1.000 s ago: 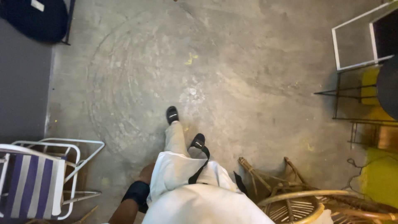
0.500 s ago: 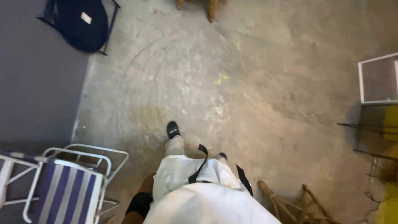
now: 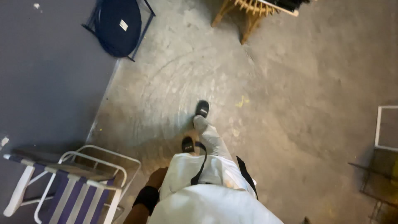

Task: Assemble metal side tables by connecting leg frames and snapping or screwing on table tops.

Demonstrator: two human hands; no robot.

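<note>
Walking across a concrete floor (image 3: 290, 124), looking straight down. My left hand (image 3: 157, 177) hangs at my side by the hip, a black wrist band (image 3: 146, 198) just below it in frame; it's empty as far as I can see, but whether the fingers are curled or loose I can't tell, since only the back of it shows. Right hand isn't in view at all. Nearest thing to the left hand is the folding chair with blue and white stripes (image 3: 70, 186), white frame, just beside my left leg. Black slides on both feet: front one (image 3: 202, 108) stepped forward, rear one (image 3: 187, 144) under me. Black straps (image 3: 201, 164) dangle loose off my white top, down over the thigh. Ahead: a round dark-blue folded chair (image 3: 118, 27) leaning at the edge of the grey mat (image 3: 45, 83), a wooden chair (image 3: 248, 12) further right. Risks as I see them: the left hand or a strap could clip the striped chair's frame on the swing; backless slides could catch on the mat edge; a metal rack (image 3: 377, 182) crowds the right side.
</note>
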